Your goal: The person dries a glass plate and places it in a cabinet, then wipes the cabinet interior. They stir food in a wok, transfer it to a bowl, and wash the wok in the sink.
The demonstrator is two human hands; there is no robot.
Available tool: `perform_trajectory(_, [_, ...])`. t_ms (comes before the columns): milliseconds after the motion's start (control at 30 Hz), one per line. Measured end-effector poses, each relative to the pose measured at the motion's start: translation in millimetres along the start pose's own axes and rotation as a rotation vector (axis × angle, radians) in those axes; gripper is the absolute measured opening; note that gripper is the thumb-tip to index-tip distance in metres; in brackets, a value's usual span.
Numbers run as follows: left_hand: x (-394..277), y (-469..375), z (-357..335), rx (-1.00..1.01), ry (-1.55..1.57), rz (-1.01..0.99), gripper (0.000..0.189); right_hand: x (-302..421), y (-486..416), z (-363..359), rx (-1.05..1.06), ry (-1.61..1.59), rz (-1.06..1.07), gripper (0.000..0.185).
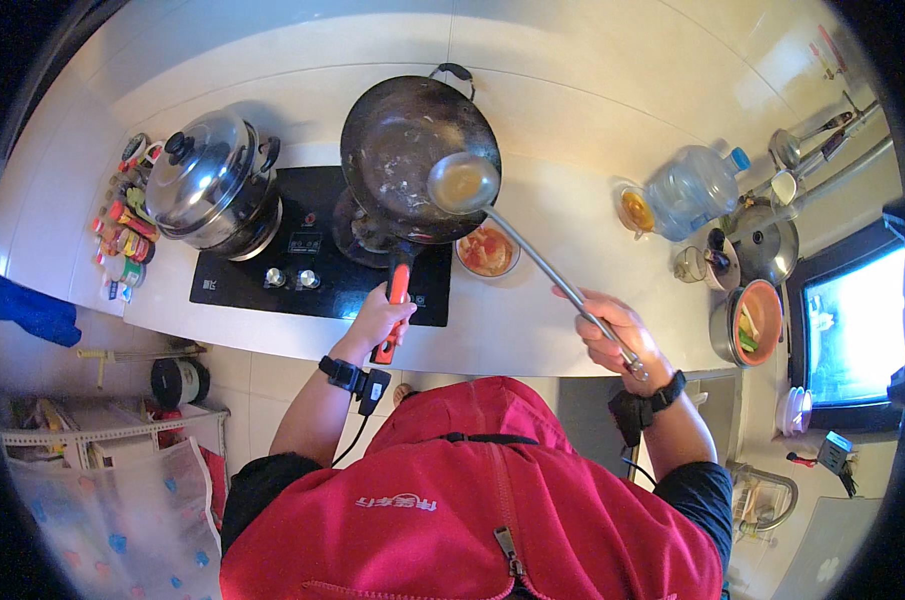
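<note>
My left hand (383, 319) grips the orange and black handle of a dark wok (407, 150), which is tilted above the right burner. Stains and pale residue mark its inner surface. My right hand (619, 334) holds a long metal ladle (536, 253); its bowl, with some yellowish-brown liquid in it, is over the wok's lower right rim. Just right of the wok, a bowl of reddish food (487, 251) stands on the counter beside the black cooktop (310, 289).
A lidded steel pot (204, 180) occupies the left burner, with condiment bottles (128, 232) beyond. To the right are a bowl of yellow liquid (636, 211), a large plastic water jug (694, 191), a glass (690, 265), a pot lid (764, 244) and an orange bowl of vegetables (760, 322).
</note>
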State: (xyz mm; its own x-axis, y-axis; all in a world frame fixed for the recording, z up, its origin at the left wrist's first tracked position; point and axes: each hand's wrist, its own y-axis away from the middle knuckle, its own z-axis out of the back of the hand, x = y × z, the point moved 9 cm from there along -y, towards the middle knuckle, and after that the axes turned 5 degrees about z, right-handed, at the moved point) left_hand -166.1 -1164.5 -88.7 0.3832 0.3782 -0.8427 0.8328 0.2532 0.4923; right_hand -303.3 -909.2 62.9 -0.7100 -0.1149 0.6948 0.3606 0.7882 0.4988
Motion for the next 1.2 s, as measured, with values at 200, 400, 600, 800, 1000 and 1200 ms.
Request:
perform_trajectory(200, [-5.8,6.3,6.6,-0.029,-0.003,-0.006,0.017,5.2,34.5,51.5,-0.16,0.085,0.07,0.04])
perform_trajectory(400, [-7.5,9.3,22.2,-0.057,0.003,-0.007,0.017,-34.7,12.4,88.1,-0.336,0.448,0.061,0.045])
perform_trajectory(600, [-10.7,19.0,30.9,0.016,0.086,0.005,0.017,-70.4,4.6,76.9,-0.468,0.965,0.078,0.052])
perform_trajectory(800, [-11.6,25.2,41.8,0.118,0.089,0.045,0.02,-107.3,14.1,71.7,-0.527,0.578,0.151,0.052])
perform_trajectory(1000, [-6.4,37.1,36.5,0.225,0.037,0.165,0.022,-93.1,50.5,23.6,-0.406,0.065,0.353,0.042])
perform_trajectory(1200, [5.8,51.1,-29.3,0.441,-0.049,0.243,0.021,-108.1,84.2,-0.8,-0.301,-0.061,0.34,0.043])
